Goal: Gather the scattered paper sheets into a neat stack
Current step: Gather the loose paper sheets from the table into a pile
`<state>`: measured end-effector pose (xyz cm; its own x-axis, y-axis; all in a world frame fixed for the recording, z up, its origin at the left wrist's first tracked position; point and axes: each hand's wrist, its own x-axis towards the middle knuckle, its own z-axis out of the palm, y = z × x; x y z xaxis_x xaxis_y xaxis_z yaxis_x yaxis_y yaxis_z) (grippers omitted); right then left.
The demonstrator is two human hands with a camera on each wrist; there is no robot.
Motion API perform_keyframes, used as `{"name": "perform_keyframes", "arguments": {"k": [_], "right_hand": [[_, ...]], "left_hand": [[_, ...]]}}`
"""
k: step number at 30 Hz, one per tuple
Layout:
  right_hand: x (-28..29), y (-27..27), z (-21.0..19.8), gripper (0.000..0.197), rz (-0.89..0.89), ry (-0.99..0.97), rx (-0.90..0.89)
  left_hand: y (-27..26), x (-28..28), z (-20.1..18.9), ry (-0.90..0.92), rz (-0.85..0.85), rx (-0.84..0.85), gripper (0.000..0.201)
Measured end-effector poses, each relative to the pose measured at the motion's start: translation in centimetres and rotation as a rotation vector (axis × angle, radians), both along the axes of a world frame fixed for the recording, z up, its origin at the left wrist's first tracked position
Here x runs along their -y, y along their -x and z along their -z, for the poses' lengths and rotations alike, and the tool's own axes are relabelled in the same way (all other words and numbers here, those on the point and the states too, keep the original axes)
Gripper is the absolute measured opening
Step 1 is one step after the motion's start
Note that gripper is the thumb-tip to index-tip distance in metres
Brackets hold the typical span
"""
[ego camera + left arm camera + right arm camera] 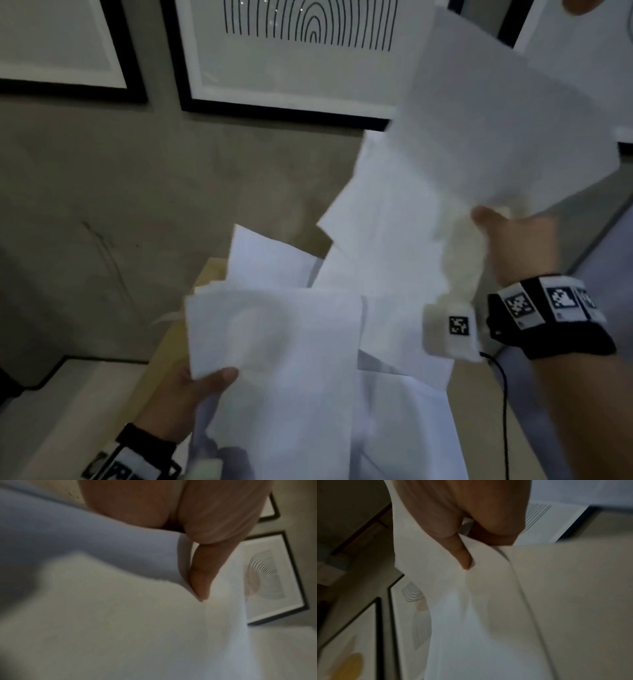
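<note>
White paper sheets fill the middle of the head view. My left hand (202,380) pinches the near corner of a loose bundle of sheets (274,342), thumb on top; the left wrist view shows the thumb (202,577) pressing on the bundle of sheets (120,615). My right hand (507,233) is raised at the right and pinches the lower edge of a lifted sheet (496,130), with further sheets (387,219) hanging below it. The right wrist view has a fingertip (464,559) pinching that sheet (556,601). More sheets (411,428) lie under both hands.
A tan wooden surface (164,363) shows under the papers at the left. Framed pictures lean against the grey wall: one with black arch lines (308,51), another (61,48) to its left. A black cable (503,411) hangs from my right wrist band.
</note>
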<state>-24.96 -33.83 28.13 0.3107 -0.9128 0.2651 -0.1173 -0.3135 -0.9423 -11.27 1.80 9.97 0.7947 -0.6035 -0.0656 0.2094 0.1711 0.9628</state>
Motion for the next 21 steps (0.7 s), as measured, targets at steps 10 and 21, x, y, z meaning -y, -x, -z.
{"name": "perform_keyframes", "arguments": {"k": [10, 21], "right_hand": [[-1.7, 1.9, 9.5, 0.035, -0.088, -0.096, -0.115], [-7.1, 0.5, 8.0, 0.039, -0.841, -0.483, 0.084]], "left_hand": [[-3.1, -2.2, -5.9, 0.575, 0.164, -0.213, 0.046], [-1.1, 4.7, -4.6, 0.1, -0.061, -0.228, 0.036]]}}
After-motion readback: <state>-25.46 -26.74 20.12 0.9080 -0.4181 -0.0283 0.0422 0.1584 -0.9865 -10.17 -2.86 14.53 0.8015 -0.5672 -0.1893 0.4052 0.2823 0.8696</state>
